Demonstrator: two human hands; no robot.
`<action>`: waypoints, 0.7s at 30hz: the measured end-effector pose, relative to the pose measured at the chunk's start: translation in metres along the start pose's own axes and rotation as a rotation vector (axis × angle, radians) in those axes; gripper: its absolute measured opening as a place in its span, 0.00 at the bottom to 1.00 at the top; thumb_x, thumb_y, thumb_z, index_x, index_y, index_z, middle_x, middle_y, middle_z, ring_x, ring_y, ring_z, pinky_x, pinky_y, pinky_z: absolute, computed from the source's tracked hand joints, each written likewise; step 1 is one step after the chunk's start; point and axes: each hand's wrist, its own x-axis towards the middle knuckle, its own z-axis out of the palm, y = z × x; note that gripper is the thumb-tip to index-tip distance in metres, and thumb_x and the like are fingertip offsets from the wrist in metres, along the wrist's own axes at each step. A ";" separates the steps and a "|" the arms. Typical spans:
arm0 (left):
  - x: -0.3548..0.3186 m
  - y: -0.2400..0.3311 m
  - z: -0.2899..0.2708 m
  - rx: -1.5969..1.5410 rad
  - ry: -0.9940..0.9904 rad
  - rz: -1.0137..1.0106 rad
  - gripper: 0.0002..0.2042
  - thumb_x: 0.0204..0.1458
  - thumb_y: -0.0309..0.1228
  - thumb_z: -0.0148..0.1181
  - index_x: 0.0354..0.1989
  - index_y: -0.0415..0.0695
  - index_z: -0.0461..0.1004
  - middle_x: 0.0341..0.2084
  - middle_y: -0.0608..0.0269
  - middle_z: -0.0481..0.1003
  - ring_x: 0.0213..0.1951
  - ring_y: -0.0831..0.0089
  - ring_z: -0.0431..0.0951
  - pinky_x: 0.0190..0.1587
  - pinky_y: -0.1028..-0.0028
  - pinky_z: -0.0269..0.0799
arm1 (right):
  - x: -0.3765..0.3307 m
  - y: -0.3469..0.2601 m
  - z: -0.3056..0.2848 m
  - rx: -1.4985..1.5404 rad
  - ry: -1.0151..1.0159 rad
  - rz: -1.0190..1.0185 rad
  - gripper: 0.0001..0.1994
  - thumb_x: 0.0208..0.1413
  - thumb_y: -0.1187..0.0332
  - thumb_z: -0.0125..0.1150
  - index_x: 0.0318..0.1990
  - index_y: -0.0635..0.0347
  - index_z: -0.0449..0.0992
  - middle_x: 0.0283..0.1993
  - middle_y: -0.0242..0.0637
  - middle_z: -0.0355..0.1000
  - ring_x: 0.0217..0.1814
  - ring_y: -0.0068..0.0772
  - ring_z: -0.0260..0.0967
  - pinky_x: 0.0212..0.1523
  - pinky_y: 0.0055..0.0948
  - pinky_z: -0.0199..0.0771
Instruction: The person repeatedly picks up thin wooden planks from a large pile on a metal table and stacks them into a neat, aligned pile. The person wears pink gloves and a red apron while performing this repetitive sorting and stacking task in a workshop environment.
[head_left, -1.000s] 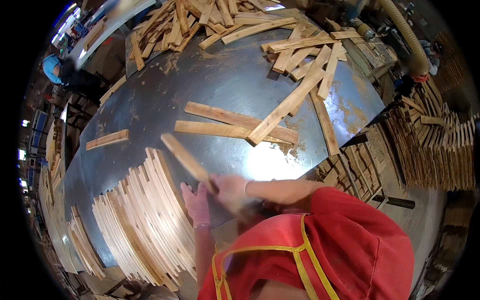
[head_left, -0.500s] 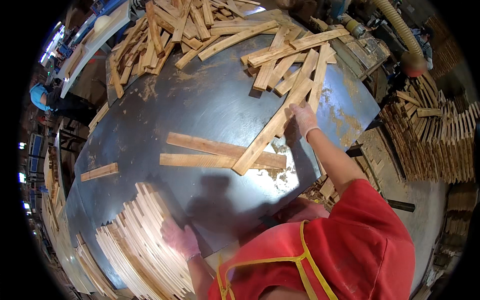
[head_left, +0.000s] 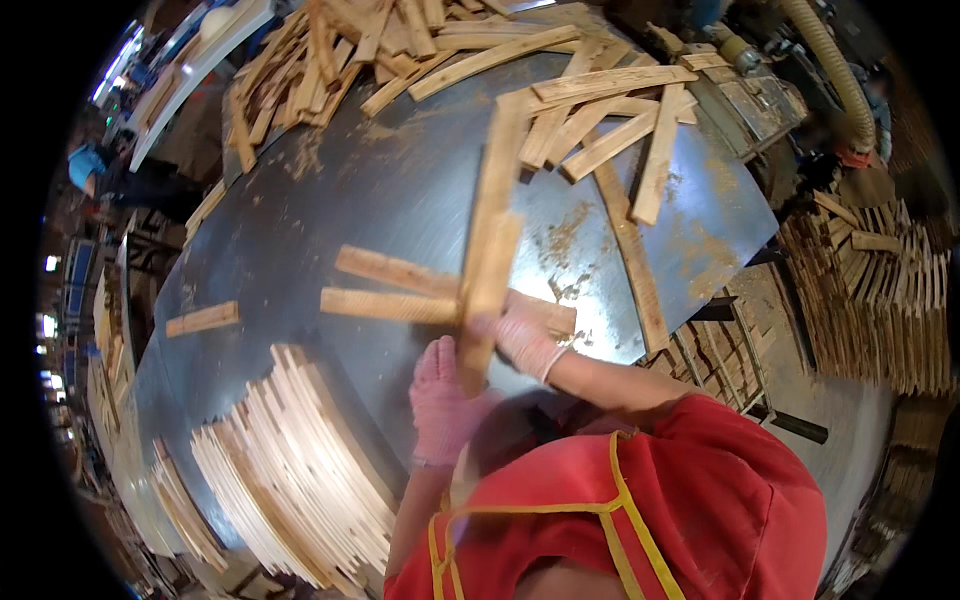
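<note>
My right hand [head_left: 527,336], gloved, is closed on the near part of two narrow wooden boards [head_left: 487,275] that overlap lengthwise. Motion blurs them, and they point away from me over the table. Beside their near end is my gloved left hand [head_left: 443,402], its fingers stretched out and its thumb side close to the wood; whether it touches is hard to tell. Under the held boards, two loose boards [head_left: 385,304] lie crossed on the dark metal tabletop [head_left: 300,225]. A long board [head_left: 632,260] rests to the right of my right hand.
A tight row of pale strips [head_left: 300,470] stands at the near left, with a short piece [head_left: 203,319] beyond it. Heaped boards [head_left: 330,60] cover the far edge; more boards [head_left: 600,125] lie far right. Stacked wood [head_left: 870,300] stands right of the table. A person [head_left: 88,170] is at far left.
My right hand has drawn the boards left and toward me, turning them more upright in view. My left hand has left the pale strips and moved right to the boards' near end.
</note>
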 end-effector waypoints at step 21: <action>-0.091 -0.116 -0.014 0.112 0.010 -0.643 0.40 0.59 0.50 0.68 0.75 0.41 0.63 0.58 0.47 0.76 0.59 0.45 0.78 0.60 0.53 0.76 | -0.080 0.126 0.165 -1.273 -1.144 0.077 0.32 0.59 0.48 0.67 0.68 0.55 0.74 0.56 0.52 0.82 0.60 0.55 0.79 0.64 0.48 0.75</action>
